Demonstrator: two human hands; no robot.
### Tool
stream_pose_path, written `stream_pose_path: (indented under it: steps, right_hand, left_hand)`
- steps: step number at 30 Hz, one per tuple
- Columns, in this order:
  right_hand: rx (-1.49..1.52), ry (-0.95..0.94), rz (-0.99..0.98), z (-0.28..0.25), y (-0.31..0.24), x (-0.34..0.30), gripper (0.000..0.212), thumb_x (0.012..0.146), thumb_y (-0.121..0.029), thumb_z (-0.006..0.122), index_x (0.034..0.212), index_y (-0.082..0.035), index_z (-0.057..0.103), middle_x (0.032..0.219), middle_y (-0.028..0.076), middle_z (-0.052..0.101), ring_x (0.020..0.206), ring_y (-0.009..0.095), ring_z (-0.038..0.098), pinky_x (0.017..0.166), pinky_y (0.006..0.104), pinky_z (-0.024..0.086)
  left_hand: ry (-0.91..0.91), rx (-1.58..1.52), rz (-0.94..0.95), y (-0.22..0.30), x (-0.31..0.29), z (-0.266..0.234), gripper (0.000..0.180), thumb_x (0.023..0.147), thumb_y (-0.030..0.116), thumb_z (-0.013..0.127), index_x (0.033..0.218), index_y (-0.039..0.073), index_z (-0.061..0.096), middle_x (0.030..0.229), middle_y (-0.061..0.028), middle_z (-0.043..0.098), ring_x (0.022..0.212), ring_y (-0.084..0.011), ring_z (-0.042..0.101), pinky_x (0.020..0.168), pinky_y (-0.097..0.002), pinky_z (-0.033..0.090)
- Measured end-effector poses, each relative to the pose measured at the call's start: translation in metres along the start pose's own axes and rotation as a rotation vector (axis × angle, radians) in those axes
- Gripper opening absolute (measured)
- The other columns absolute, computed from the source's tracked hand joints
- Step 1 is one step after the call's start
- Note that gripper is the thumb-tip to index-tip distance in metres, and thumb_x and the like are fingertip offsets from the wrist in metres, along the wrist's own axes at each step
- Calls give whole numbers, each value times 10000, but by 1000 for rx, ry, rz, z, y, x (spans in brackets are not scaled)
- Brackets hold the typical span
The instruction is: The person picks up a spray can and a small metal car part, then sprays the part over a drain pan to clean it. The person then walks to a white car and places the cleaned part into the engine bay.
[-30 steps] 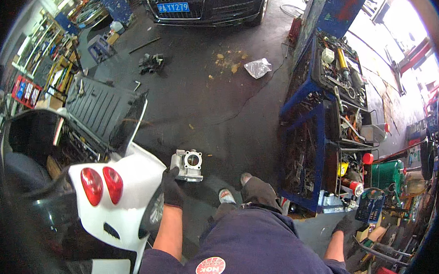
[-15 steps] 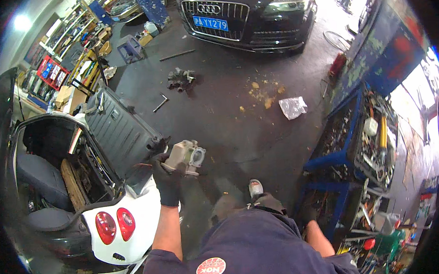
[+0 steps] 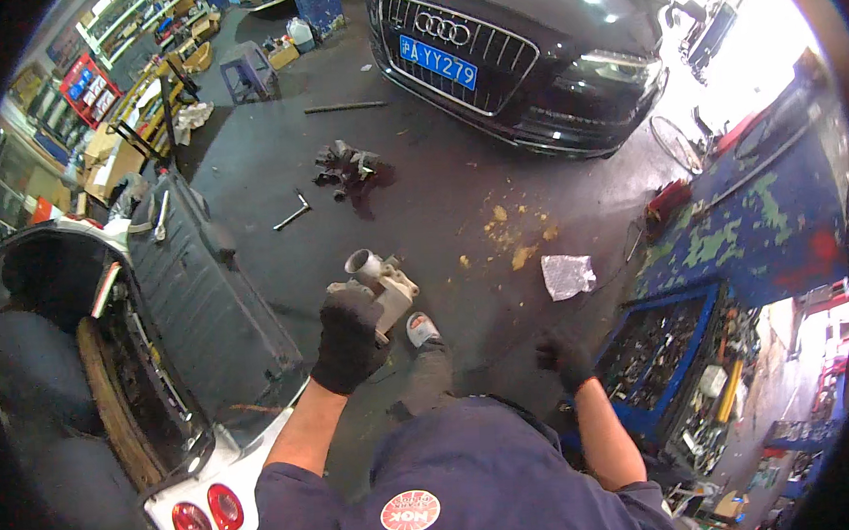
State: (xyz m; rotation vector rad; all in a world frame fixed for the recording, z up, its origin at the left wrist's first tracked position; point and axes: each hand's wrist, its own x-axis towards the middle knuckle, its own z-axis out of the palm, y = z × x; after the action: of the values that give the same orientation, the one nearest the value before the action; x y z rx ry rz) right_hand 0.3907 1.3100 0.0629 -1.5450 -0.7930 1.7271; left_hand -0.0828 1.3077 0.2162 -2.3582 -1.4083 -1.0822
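A dark glove covers my left hand (image 3: 352, 338), which is closed around a grey cast-metal housing (image 3: 394, 305). A round pipe mouth and bolt lugs show on the housing's upper side; my fingers cover its left part. It is held in the air over the dark floor, in front of my body. On the right, my gloved right hand (image 3: 566, 357) hangs with its fingers apart and nothing seen in them. Closest to it is the blue-framed tool cart (image 3: 661, 349).
To my left stands a white car (image 3: 159, 514) with its dark tailgate (image 3: 199, 277) open. A black car (image 3: 529, 68) is ahead. On the floor lie a dark metal part (image 3: 345, 169) in a wet patch, a T-shaped wrench (image 3: 293, 212), a bar (image 3: 344, 107) and a clear plastic bag (image 3: 568, 277).
The housing has turned in my left hand, so its pipe mouth now points upward. My right hand has come forward into view by the cart. The view has shifted and my foot has stepped.
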Motion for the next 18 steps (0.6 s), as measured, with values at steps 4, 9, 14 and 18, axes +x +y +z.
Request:
stream_pose_path:
  steps: [4,9,14,18]
  right_hand:
    - [120,-179,183,153,-124,45,471,1126,-364,700,1466,-40,667,1072,132,766,920,280,766,852,447,645]
    - [-215,-470,-4,306,-233,110,605,1132,-352,721,1616,-32,552,1261,130,748,1087,263,756,920,438,641]
    - [-924,-666,-517,429,-293,173,748,1010,-170,851,1669,-62,512,1336,143,737,1118,265,751,929,401,638]
    - [-1353,-1105,-899,532,-336,230,530,937,-220,888,1400,-50,695,1139,186,756,998,359,762,869,467,620]
  left_hand:
    - [-432,137,25,-65,67,26,389,900,105,716,1281,110,640,1248,-137,708,1124,-374,723,909,-587,528]
    - [-523,-112,12,-133,98,24,193,876,138,704,1025,54,791,942,-148,749,935,-331,761,815,-445,597]
    - [-157,550,281,-187,75,22,142,959,151,696,871,43,727,894,-119,742,781,-219,717,637,-366,583]
    - [-48,1273,367,-241,64,9,290,1058,152,655,785,54,655,841,-126,734,689,-145,698,487,-281,534]
